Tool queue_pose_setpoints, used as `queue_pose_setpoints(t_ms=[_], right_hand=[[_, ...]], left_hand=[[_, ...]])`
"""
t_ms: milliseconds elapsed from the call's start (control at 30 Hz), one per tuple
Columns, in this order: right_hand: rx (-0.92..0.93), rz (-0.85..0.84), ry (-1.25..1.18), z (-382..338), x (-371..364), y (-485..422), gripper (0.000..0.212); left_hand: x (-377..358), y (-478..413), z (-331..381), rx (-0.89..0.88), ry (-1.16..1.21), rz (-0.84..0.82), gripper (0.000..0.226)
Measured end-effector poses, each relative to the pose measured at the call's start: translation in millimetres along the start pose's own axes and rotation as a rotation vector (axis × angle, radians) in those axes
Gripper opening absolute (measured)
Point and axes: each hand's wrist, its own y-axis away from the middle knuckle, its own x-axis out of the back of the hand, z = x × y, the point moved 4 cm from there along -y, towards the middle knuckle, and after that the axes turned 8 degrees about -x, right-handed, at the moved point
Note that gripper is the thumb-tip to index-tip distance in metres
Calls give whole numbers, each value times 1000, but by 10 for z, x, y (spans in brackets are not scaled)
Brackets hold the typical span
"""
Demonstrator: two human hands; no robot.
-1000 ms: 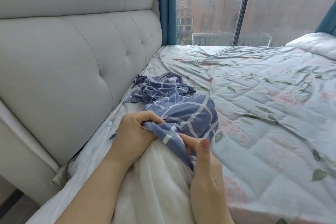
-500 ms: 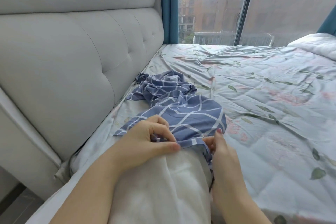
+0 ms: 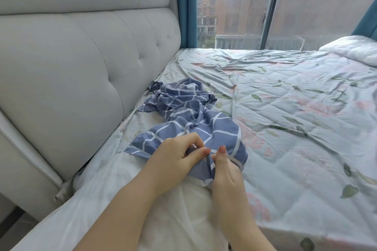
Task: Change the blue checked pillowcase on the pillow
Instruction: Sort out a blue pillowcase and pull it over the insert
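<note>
Blue checked pillowcase [image 3: 189, 116]: a soft, slate-blue cloth crossed by thin white lines in a wide grid. It lies rumpled along the head edge of the bed [image 3: 295, 120], just beside the padded grey headboard [image 3: 81, 57]. Its far end is bunched in tight creases close to the headboard seam. From there it runs in a twisted, loosely folded band toward the near edge of the bed, where it spreads wider and flatter. Its near hem is drawn over the end of the white pillow [image 3: 173, 210], which lies lengthwise at the near edge under both forearms. Only the tip of the pillow is covered, and the rest of it is bare.

The left hand [image 3: 175, 157] has its fingers curled and pinches the hem between thumb and forefinger. The right hand [image 3: 224, 171], just beside it and nearly touching at the thumb tips, pinches a gathered fold of the same hem with the thumb on top.

The bed wears a pale quilted cover printed with leaves and pink flowers. Another white cushion [image 3: 350, 49] lies at the far right corner, below the window [image 3: 244, 6] and a teal curtain [image 3: 187, 6].
</note>
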Motion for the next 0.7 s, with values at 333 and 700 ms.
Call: queue_pose_setpoints(t_ms=[333,700], right_hand=[[-250,294,48,174,469,-237,6],[-497,172,-91,239,501,-340,36]], left_hand=[[-16,40,-178,283,-86,-233,42],[48,209,-114,501,-231,-484,51]])
